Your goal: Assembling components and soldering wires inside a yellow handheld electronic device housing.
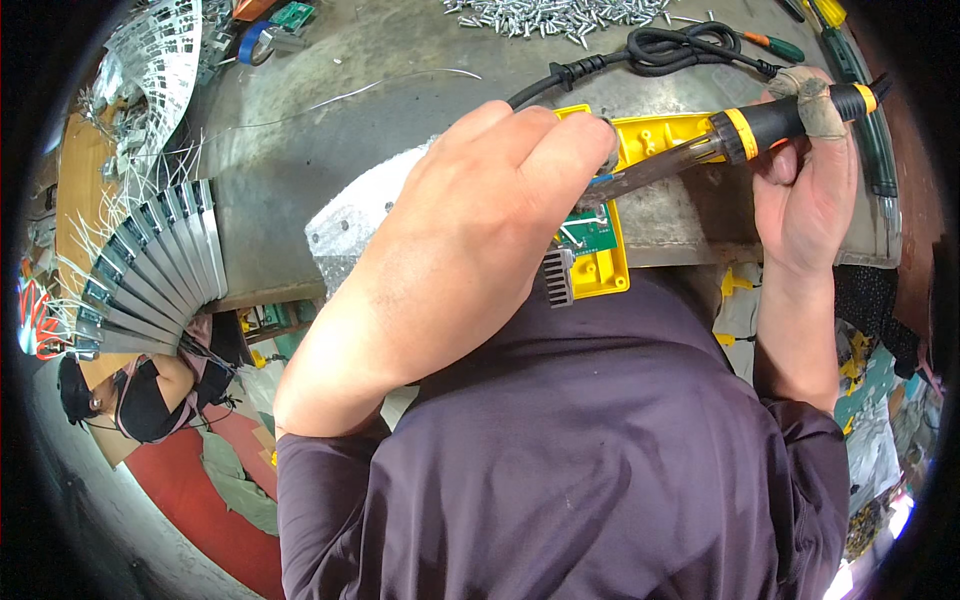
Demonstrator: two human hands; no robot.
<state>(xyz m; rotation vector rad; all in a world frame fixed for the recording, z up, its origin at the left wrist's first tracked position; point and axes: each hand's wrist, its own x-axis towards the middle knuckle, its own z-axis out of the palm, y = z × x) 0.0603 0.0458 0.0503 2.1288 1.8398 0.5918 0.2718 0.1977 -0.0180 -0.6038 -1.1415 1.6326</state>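
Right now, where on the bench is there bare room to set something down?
Bare benchtop shows between the fanned grey parts and the white sheet by the left hand. Another patch lies between the blue ring, thin wire and small silver pieces. It is crowded around the yellow casing, black cord and right hand.

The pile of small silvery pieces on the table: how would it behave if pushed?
The silvery pieces would probably scatter, since they lie loosely heaped. Some might roll, being slim and roundish. Their metallic shine suggests they're probably stiff.
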